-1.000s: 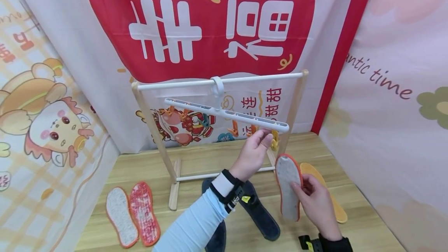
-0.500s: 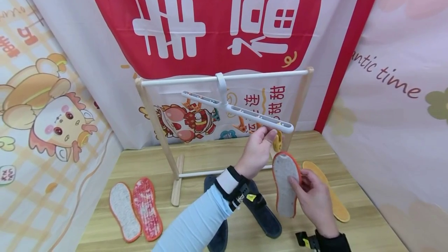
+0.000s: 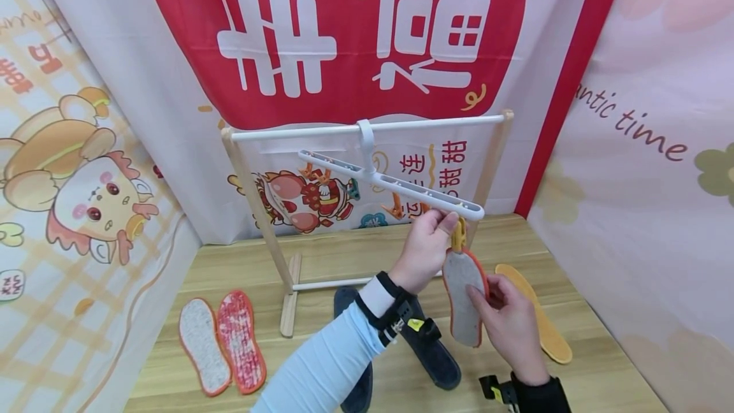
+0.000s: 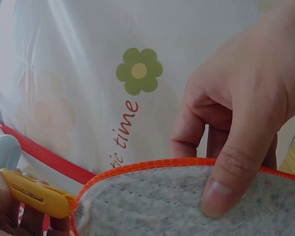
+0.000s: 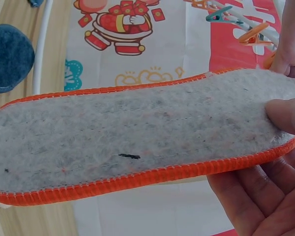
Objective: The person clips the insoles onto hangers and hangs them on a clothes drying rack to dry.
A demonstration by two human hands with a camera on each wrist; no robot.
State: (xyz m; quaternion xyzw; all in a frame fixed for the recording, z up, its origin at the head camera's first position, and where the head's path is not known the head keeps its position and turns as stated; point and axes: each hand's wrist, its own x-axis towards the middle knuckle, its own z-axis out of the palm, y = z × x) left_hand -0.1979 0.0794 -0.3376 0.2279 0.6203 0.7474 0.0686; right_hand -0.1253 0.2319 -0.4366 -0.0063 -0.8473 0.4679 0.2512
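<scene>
A grey felt insole (image 3: 461, 298) with an orange stitched edge is pinched in my right hand (image 3: 512, 324), thumb on the grey face and fingers behind. My left hand (image 3: 423, 250) grips a yellow clip (image 3: 459, 234) under the right end of a pale grey hanger (image 3: 401, 187). In the left wrist view the clip's tip (image 4: 64, 205) meets the insole's rounded end (image 4: 86, 209). The right wrist view has the grey face (image 5: 137, 132) spread across it, with the left fingers (image 5: 291, 54) at its far end.
The hanger hooks over the top bar (image 3: 287, 135) of a wood-and-white rack. Orange clips (image 3: 392, 206) hang along it. On the wooden table (image 3: 241, 266) lie a grey insole (image 3: 204, 346), a red-and-white insole (image 3: 242, 341), dark blue insoles (image 3: 438, 362) and a yellow insole (image 3: 541, 320).
My right hand has brought the grey insole left and slightly up, so its top end now meets the yellow clip. The left hand keeps its grip, and the hanger has swung slightly right.
</scene>
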